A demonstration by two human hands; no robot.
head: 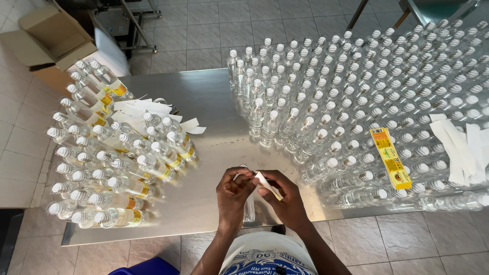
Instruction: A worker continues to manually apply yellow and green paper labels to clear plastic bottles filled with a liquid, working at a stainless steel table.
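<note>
Head view: left hand (233, 192) and right hand (286, 196) each pinch a white label (267, 184), grip closed, over a clear bottle (248, 206)

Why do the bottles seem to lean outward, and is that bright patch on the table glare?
Head view: the wide lens bends the edges, so the upright bottles fan outward. The steel table mirrors soft overhead light as pale glare, and shadows are faint. Both hands, left hand and right hand, look sharp, with no motion blur.
</note>
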